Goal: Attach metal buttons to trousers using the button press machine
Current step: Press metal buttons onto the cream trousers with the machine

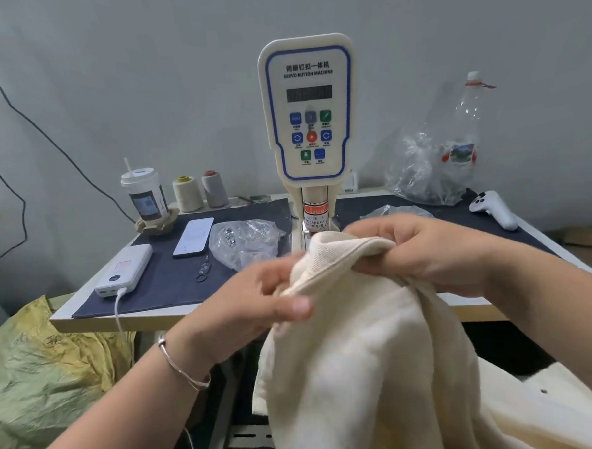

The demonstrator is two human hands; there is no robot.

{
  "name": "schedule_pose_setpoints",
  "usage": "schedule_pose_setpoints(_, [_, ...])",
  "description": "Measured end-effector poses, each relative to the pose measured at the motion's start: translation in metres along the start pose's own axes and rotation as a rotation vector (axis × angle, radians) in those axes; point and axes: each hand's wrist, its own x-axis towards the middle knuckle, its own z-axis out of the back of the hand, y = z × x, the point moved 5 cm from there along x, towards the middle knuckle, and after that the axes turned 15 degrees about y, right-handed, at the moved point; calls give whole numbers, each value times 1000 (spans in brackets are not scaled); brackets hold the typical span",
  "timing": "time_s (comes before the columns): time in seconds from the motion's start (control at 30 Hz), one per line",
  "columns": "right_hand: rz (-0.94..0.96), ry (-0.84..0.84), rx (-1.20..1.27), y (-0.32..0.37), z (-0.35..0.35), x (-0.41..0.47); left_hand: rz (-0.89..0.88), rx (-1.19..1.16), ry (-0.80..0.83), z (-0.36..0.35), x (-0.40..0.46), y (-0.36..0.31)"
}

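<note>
Cream trousers [355, 341] hang from both my hands in front of the white servo button machine [307, 110], their waistband raised just before its press head [313, 220]. My right hand [423, 252] grips the waistband's folded edge from the right, fingers curled over the cloth. My left hand [257, 298] pinches the fabric's left side; it looks blurred. A clear plastic bag holding small metal buttons [242, 241] lies on the table left of the machine. The press point itself is hidden behind the cloth.
On the dark mat [160, 283]: a phone [193, 236], a white power bank [124, 271] with cable, a lidded cup [144, 194], two thread cones [200, 191], small snips [202, 269]. Right side: crumpled plastic bags with a bottle [435, 162], a white controller [492, 209]. A yellow-green sack [45, 374] sits lower left.
</note>
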Motion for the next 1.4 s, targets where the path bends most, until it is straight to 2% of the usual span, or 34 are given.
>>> schedule_pose_setpoints(0.1, [-38,-208,-99,-3,18,0,110,-122,95,-16,2,26])
schedule_pose_setpoints(0.17, [-92,-241,-164,-13,25,-3,151,-191,106,-17,-3,39])
schedule_pose_setpoints(0.23, [-213,-131,-181,-31,27,-10,203,-217,99,-6,-8,50])
schedule_pose_setpoints(0.33, [-484,187,-112,-61,26,-25,239,-256,80,9,-14,67])
schedule_pose_setpoints(0.37, [-530,253,-96,-69,28,-29,214,-286,80,11,-13,71])
schedule_pose_setpoints(0.43, [-499,280,-4,-82,35,-28,172,-332,12,16,-10,81])
schedule_pose_setpoints(0.5, [-365,207,203,-90,42,-18,143,-381,-153,25,-3,92])
schedule_pose_setpoints(0.57, [-247,63,396,-101,52,-6,130,-392,-341,37,4,100])
schedule_pose_setpoints(0.63, [-202,-106,547,-116,60,8,173,-368,-454,45,15,104])
schedule_pose_setpoints(0.73, [-246,-360,700,-132,72,28,384,-338,-482,55,31,111])
schedule_pose_setpoints(0.8, [-348,-512,743,-143,79,34,524,-434,-428,56,36,117])
schedule_pose_setpoints(0.87, [-427,-582,752,-148,83,39,568,-536,-382,57,40,121])
schedule_pose_setpoints(0.93, [-453,-608,750,-148,87,41,532,-625,-357,63,45,124])
schedule_pose_setpoints(1.03, [-386,-610,765,-139,97,43,348,-828,-300,74,49,121])
schedule_pose_setpoints(1.2, [-319,-578,721,-132,108,48,230,-639,-295,91,52,115])
schedule_pose_setpoints(1.33, [-263,-507,749,-132,111,43,139,-548,-363,99,55,119])
schedule_pose_setpoints(1.4, [-265,-498,670,-133,110,43,129,-519,-449,98,59,123])
